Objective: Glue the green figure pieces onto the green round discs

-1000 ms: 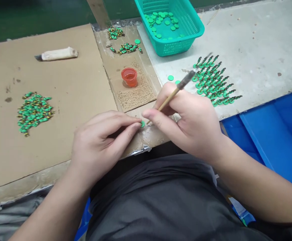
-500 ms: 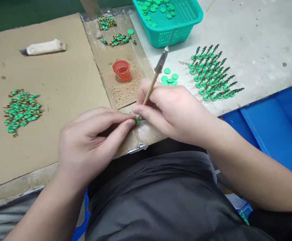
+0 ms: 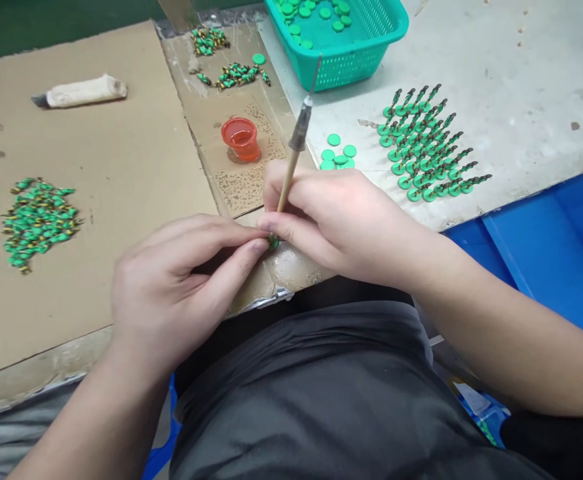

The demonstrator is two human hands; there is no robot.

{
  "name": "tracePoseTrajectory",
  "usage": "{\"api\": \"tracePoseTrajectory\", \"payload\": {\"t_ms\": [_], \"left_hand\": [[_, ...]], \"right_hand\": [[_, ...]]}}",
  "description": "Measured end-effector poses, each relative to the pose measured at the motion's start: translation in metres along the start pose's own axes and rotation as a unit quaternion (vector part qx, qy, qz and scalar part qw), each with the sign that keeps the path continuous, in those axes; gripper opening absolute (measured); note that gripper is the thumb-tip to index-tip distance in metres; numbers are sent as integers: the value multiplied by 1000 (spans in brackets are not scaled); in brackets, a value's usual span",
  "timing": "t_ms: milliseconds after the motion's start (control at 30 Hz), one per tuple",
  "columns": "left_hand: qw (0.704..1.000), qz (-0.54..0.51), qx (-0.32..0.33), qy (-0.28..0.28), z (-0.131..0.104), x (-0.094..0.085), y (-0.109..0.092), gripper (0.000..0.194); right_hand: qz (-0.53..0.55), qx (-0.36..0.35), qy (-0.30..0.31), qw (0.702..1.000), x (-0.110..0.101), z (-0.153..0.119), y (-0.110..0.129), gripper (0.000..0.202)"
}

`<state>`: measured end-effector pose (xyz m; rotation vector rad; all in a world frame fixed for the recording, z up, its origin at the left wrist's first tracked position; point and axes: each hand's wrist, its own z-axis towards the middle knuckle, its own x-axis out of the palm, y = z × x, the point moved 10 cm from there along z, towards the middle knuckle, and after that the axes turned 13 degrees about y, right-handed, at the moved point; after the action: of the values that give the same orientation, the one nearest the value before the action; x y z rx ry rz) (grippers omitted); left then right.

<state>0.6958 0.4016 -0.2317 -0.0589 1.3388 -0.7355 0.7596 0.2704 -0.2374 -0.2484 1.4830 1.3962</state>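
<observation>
Near the table's front edge, my left hand point(image 3: 171, 280) pinches a small green piece point(image 3: 273, 241), apparently a tiny figure on a round base, mostly hidden by the fingertips. My right hand point(image 3: 339, 213) is closed around a thin wooden-handled needle tool point(image 3: 288, 180), its dark collar and needle pointing up. The tool's lower end is out of sight behind the right thumb, close to the green piece. Both hands' fingertips meet at this spot. Just beyond the right hand lie several loose green discs point(image 3: 334, 140).
A red cup point(image 3: 249, 152) of liquid stands beyond my hands. Small green-and-black figures lie in a pile point(image 3: 41, 223) at left. Upright figures on discs point(image 3: 424, 157) stand in rows at right. A green basket point(image 3: 346, 70) holds discs. A cloth-wrapped tool point(image 3: 86, 92) lies at upper left.
The needle tool has tipped more upright, its upper end swinging left. My right hand has shifted slightly left toward the left fingertips, which keep their pinch. The view has moved a little.
</observation>
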Motion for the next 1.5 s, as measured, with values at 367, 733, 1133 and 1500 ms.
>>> {"api": "tracePoseTrajectory", "payload": {"t_ms": [367, 733, 1133, 1500], "left_hand": [[1000, 1, 4, -10, -1, -1, 1, 9], [1000, 6, 15, -1, 0, -1, -1, 11], [997, 58, 16, 39, 1, 10, 5, 12], [999, 32, 4, 34, -2, 9, 4, 8]], "right_hand": [[-1, -3, -3, 1000, 1, -1, 4, 21], [30, -15, -21, 999, 6, -4, 5, 21], [19, 43, -32, 998, 5, -31, -5, 17], [29, -60, -65, 996, 12, -25, 12, 10]]}}
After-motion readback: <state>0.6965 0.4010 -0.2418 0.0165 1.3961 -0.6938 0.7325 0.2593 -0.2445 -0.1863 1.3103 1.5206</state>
